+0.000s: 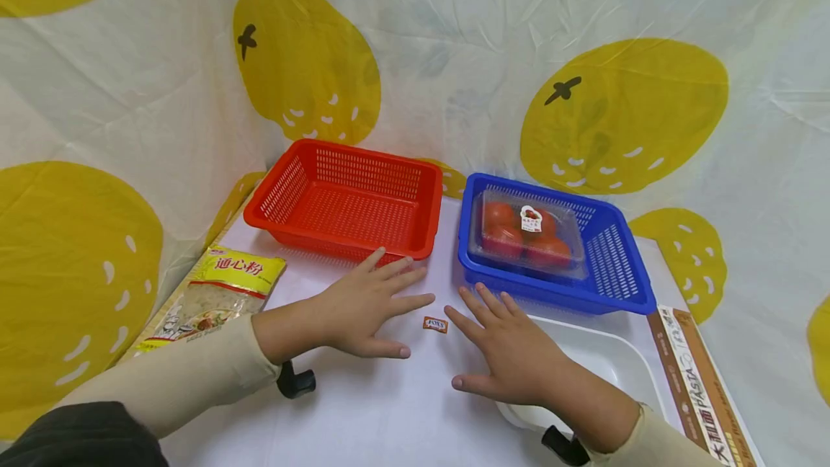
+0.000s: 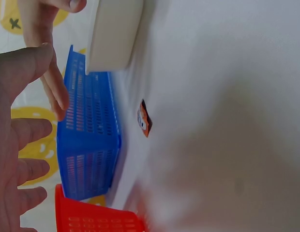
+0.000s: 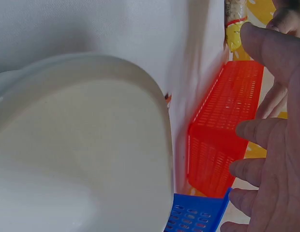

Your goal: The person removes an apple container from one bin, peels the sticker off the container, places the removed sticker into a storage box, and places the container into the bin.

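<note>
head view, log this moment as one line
left hand: spread, empty | right hand: spread, empty | orange packet: on table | tomato box: in blue basket

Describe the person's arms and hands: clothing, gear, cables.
Left hand and right hand are bare, no gloves or rings visible. Left sleeve and right sleeve are long and cream. Dark cloth overlaps the left one higher up. Small black fittings show at both wrists. No cables visible.

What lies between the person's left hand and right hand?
In the head view, a small orange packet shows between the left hand and the right hand, lying on the white surface; neither hand touches it.
</note>
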Motion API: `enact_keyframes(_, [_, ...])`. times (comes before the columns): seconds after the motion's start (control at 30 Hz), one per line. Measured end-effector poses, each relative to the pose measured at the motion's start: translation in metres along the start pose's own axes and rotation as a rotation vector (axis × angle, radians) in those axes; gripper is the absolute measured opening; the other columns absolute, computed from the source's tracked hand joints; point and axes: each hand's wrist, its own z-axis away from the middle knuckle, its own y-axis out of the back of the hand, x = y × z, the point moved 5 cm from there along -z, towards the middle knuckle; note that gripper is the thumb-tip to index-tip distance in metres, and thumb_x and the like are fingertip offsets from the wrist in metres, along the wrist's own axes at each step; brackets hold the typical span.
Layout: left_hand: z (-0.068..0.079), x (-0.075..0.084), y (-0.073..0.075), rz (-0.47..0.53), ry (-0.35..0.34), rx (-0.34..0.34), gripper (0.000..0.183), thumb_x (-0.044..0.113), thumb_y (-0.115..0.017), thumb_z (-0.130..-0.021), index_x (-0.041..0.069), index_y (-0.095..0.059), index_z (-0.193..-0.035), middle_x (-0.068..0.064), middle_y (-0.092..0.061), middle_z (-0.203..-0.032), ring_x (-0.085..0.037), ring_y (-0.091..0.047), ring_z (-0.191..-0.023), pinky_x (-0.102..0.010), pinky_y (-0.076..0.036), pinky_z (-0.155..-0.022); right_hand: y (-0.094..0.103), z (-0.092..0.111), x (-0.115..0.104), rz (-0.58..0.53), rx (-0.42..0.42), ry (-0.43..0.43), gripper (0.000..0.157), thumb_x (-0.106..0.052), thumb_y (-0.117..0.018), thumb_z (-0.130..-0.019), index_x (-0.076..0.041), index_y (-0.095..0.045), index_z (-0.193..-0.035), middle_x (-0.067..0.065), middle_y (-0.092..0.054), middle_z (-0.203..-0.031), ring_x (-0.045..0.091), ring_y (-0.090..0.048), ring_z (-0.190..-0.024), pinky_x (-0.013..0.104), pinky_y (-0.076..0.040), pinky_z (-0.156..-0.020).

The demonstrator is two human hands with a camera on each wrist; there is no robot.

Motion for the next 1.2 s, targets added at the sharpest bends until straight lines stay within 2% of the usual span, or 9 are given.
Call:
enact_keyframes(0.17, [-0.003,0.003,-0.001,0.009,-0.005,0.006,0.082,0.08,-0.045,-0.098,0.036,-0.039,-0.167,-0.007,-0.027,-0.176,-0.032,-0.021,-0.163,-0.07,-0.008,-0.126,-0.002,0.003,0.003,0.001,0.02,0.005,0.097,-0.078,-0.065,-0.089,-0.028,-0.04,-0.167,0.01,-0.025,-0.176,0.041,-0.016,-0.163,0.066,-0.02,-0.126])
enact_keyframes(0.3, [-0.008,0.004,-0.001,0.019,0.009,0.003,0.083,0.081,-0.042,-0.098,0.037,-0.036,-0.168,-0.006,-0.023,-0.177,-0.031,-0.018,-0.164,-0.068,-0.007,-0.127,-0.001,0.006,0.005,-0.004,0.035,0.003,0.097,-0.082,-0.059,-0.09,-0.027,-0.039,-0.167,0.01,-0.027,-0.175,0.04,-0.017,-0.162,0.065,-0.021,-0.126])
enact_keyframes(0.4, [-0.012,0.004,0.001,0.014,0.024,0.014,0.084,0.082,-0.039,-0.098,0.036,-0.035,-0.168,-0.006,-0.022,-0.177,-0.031,-0.017,-0.164,-0.068,-0.01,-0.127,0.005,0.007,0.007,-0.006,0.067,-0.001,0.095,-0.084,-0.057,-0.091,-0.027,-0.042,-0.166,0.009,-0.031,-0.174,0.039,-0.022,-0.161,0.066,-0.025,-0.125])
enact_keyframes(0.53, [-0.018,0.003,0.004,0.037,0.046,0.061,0.084,0.081,-0.039,-0.099,0.034,-0.035,-0.169,-0.007,-0.025,-0.176,-0.033,-0.02,-0.163,-0.069,-0.018,-0.126,0.016,0.009,0.012,-0.008,0.132,-0.006,0.091,-0.079,-0.062,-0.091,-0.025,-0.048,-0.163,0.01,-0.039,-0.17,0.041,-0.032,-0.158,0.067,-0.033,-0.121])
enact_keyframes(0.63, [-0.022,0.003,0.006,0.083,0.063,0.115,0.084,0.079,-0.042,-0.1,0.032,-0.034,-0.169,-0.008,-0.026,-0.176,-0.033,-0.022,-0.162,-0.068,-0.023,-0.124,0.023,0.011,0.018,-0.026,0.161,-0.022,0.09,-0.077,-0.065,-0.091,-0.024,-0.05,-0.162,0.01,-0.042,-0.169,0.042,-0.034,-0.156,0.069,-0.036,-0.118])
enact_keyframes(0.83, [-0.031,0.004,0.006,0.194,0.108,0.205,0.086,0.075,-0.047,-0.1,0.033,-0.025,-0.172,-0.008,-0.022,-0.177,-0.033,-0.022,-0.162,-0.066,-0.032,-0.122,0.037,0.014,0.034,-0.096,0.209,-0.057,0.089,-0.077,-0.064,-0.092,-0.023,-0.05,-0.162,0.011,-0.044,-0.167,0.044,-0.038,-0.154,0.072,-0.041,-0.111])
enact_keyframes(1.03, [-0.045,0.004,0.0,0.322,0.197,0.241,0.083,0.073,-0.044,-0.103,0.033,-0.023,-0.172,-0.005,-0.02,-0.178,-0.03,-0.022,-0.163,-0.063,-0.036,-0.12,0.046,0.013,0.058,-0.15,0.253,-0.083,0.086,-0.07,-0.069,-0.093,-0.021,-0.049,-0.162,0.014,-0.046,-0.164,0.045,-0.045,-0.148,0.072,-0.048,-0.104])
enact_keyframes(1.2, [-0.056,0.005,-0.001,0.403,0.258,0.264,0.079,0.066,-0.048,-0.104,0.032,-0.024,-0.172,-0.003,-0.017,-0.179,-0.028,-0.021,-0.163,-0.063,-0.043,-0.115,0.051,0.011,0.079,-0.21,0.249,-0.122,0.087,-0.066,-0.07,-0.094,-0.02,-0.045,-0.164,0.014,-0.043,-0.166,0.046,-0.041,-0.15,0.075,-0.047,-0.103])
